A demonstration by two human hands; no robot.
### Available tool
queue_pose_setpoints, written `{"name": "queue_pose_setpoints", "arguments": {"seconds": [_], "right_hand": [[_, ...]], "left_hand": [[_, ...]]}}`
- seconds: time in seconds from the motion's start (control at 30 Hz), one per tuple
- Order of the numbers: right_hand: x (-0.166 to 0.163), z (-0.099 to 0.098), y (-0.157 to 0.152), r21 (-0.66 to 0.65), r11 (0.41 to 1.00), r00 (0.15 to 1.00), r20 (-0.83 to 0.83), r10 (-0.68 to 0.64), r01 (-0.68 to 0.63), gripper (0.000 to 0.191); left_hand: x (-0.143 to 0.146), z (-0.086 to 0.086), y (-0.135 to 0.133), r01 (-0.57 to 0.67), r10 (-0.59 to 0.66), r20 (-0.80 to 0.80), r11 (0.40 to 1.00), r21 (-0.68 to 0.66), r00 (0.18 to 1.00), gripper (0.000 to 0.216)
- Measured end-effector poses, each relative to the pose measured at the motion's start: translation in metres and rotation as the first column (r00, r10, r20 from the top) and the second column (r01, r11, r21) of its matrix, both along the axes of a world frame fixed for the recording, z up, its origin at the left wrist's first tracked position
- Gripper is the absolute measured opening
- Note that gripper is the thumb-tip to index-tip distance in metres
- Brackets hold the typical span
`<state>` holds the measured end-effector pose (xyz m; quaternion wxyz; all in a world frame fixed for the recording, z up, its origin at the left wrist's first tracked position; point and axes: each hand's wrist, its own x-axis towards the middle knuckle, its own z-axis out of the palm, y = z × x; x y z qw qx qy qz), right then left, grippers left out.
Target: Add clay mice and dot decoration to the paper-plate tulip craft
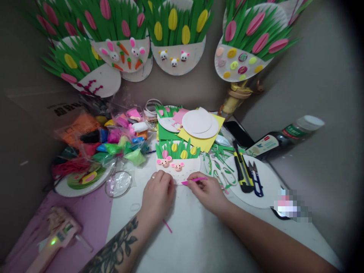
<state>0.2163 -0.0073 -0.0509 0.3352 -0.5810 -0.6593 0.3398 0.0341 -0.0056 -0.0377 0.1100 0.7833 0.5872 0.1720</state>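
Observation:
A halved paper plate (pixel 189 165) lies in front of me with green paper grass, yellow and pink paper tulips, and two pink clay mouse faces (pixel 178 166). At its lower left edge, my left hand (pixel 159 191) is closed, with curled fingers holding the plate; the fingertips are partly hidden. My right hand (pixel 209 192) pinches a slim, pointed pink clay modelling tool (pixel 201 179) over the plate's lower right edge. Small marks dot the white of the plate near the tool.
Bagged coloured clay (pixel 113 138) is piled left, above a glue gun (pixel 61 235) with a lit green light. White scissors (pixel 223 172), a yellow-black cutter (pixel 243 170) and thread snips (pixel 256 180) lie right. A dark bottle (pixel 280 138) leans behind. Finished plates (pixel 179 43) hang on the wall.

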Motion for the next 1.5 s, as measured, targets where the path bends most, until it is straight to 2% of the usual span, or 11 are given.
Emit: {"name": "queue_pose_setpoints", "arguments": {"seconds": [0.23,0.43,0.6,0.73,0.97,1.5], "right_hand": [[-0.001,0.000,-0.002,-0.002,1.000,1.000,0.010,0.008,-0.008,0.015],[-0.001,-0.001,-0.002,-0.051,0.998,0.998,-0.059,0.017,-0.020,0.015],[0.004,-0.001,-0.001,-0.039,0.998,0.992,-0.109,-0.058,0.054,0.018],[0.009,0.004,0.000,0.005,0.995,0.984,-0.146,-0.102,0.103,0.021],[0.014,0.010,0.001,0.031,0.992,0.977,-0.176,-0.117,0.124,0.018],[0.015,0.011,-0.003,0.059,0.994,0.979,-0.189,-0.075,0.087,0.019]], "left_hand": [[0.000,0.000,0.000,0.003,-0.002,-0.010,1.000,0.016,1.000,0.009],[0.000,0.002,-0.002,0.011,-0.011,-0.010,1.000,-0.008,1.000,0.008],[0.003,0.002,-0.003,0.077,-0.076,-0.018,0.996,0.048,0.997,0.004],[0.007,0.001,-0.003,0.145,-0.135,-0.103,0.985,0.094,0.985,0.011],[0.013,0.000,0.000,0.210,-0.175,-0.280,0.972,0.102,0.944,0.009],[0.026,0.004,0.000,0.211,-0.183,-0.355,0.977,0.041,0.917,0.010]]}}
